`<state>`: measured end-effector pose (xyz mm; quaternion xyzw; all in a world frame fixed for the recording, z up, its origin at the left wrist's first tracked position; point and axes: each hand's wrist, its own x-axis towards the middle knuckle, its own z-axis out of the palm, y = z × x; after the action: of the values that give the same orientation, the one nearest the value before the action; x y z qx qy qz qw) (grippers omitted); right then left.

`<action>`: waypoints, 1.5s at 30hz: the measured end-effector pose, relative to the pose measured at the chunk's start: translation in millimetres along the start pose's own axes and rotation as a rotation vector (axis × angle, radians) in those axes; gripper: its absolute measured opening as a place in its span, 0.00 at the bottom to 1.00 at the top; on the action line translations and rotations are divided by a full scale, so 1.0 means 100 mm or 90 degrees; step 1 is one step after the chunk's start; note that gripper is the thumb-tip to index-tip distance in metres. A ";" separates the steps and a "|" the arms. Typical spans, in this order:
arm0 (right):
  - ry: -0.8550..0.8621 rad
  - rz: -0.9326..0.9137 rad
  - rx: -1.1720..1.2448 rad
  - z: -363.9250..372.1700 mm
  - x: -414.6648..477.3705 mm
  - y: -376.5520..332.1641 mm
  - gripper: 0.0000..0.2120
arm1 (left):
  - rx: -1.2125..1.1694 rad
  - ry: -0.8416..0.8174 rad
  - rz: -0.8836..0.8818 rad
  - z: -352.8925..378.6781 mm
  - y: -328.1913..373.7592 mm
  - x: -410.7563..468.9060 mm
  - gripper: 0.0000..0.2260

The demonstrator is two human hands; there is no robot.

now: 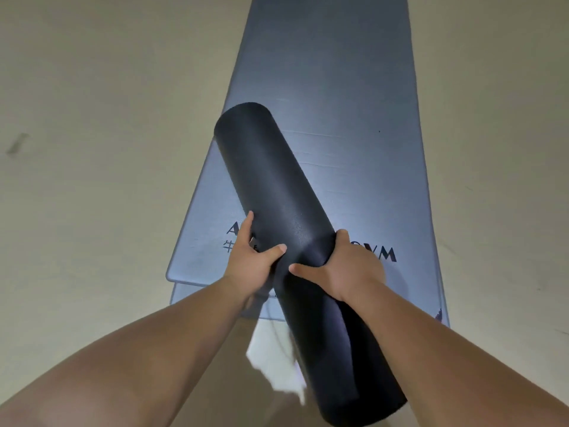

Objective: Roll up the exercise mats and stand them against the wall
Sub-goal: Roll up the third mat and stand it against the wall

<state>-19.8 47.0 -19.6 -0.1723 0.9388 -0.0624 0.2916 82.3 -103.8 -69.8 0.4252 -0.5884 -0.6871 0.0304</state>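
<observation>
I've got the black rolled mat (277,180) slanting from frame centre to lower right, L hand (249,263) & R hand (348,269) both clamped round its middle, prob. so it can't unroll above the grey flat mats (338,103); no wall in view.
</observation>
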 end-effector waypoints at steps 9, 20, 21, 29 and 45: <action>-0.070 0.088 0.251 0.29 -0.08 0.15 0.46 | 0.009 -0.064 -0.137 0.08 0.23 0.08 0.17; -0.148 0.122 0.797 0.43 0.24 0.29 0.40 | -0.001 -0.153 -0.263 0.07 0.21 0.25 0.19; -0.164 0.132 0.835 0.43 0.24 0.30 0.39 | 0.004 -0.160 -0.270 0.09 0.22 0.26 0.18; -0.255 0.147 0.961 0.23 0.18 0.41 0.33 | -0.033 -0.149 -0.258 0.26 0.48 0.20 0.40; -0.230 -0.070 0.894 -3.30 -2.21 -1.03 0.44 | -0.051 -0.230 -0.165 -0.79 4.23 -2.37 0.37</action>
<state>-8.0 35.8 390.3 0.0010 0.6042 -0.6356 0.4805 88.0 -166.2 417.2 0.3655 -0.4973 -0.7729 -0.1474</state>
